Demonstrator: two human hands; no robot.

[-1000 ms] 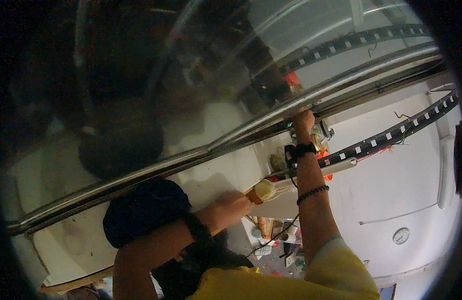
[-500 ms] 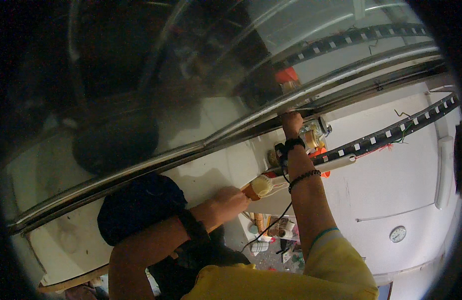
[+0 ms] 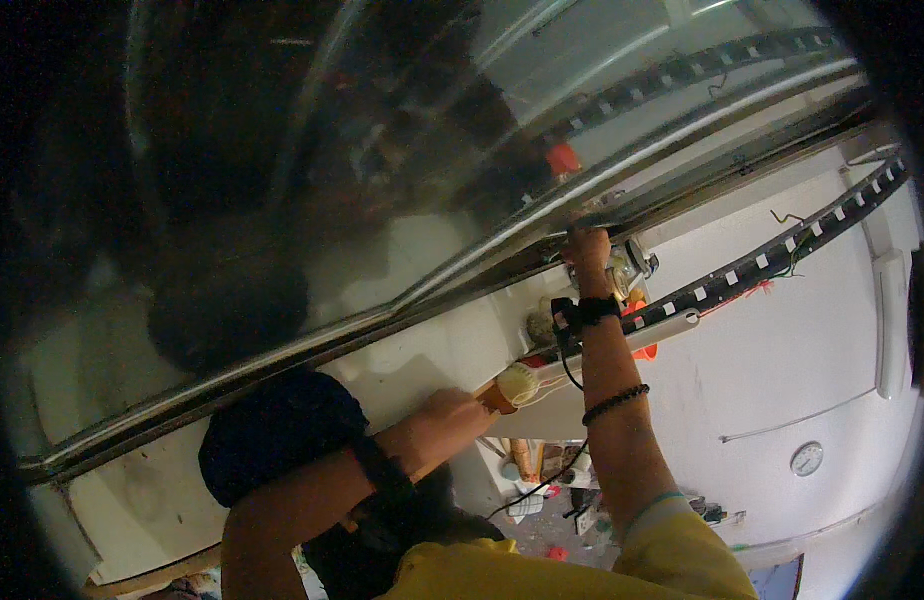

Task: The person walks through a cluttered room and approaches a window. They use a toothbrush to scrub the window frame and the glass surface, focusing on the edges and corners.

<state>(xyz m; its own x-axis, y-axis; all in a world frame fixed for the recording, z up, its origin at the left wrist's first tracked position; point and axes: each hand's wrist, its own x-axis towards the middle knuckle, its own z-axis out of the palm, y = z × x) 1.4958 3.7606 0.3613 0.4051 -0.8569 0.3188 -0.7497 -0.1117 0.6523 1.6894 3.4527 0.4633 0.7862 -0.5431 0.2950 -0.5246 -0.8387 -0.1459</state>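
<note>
My left hand (image 3: 450, 420) is curled closed low over the pale sill (image 3: 412, 365). Its knuckles meet an orange-brown piece (image 3: 498, 398) that carries a cream, ball-like bundle (image 3: 519, 382) with loose strands. Whether the fingers hold that piece is hidden. Reaching far forward, my right hand (image 3: 588, 248) is closed against the lower rail of the metal window frame (image 3: 672, 190). What it grips there cannot be made out. A glass jar (image 3: 630, 262) stands right beside it. Both wrists wear black bands, and a thin dark cable hangs from the right one.
A dark blue rounded bundle (image 3: 282, 435) lies on the sill by my left forearm. Reflective dark glass (image 3: 282, 180) rises beyond the frame. A black slotted strip (image 3: 762, 265) and a round dial (image 3: 807, 459) are on the right. Cluttered items (image 3: 527, 500) lie below.
The view has shifted slightly. My right wrist has turned a little at the frame, and my left hand has stayed beside the orange-brown piece.
</note>
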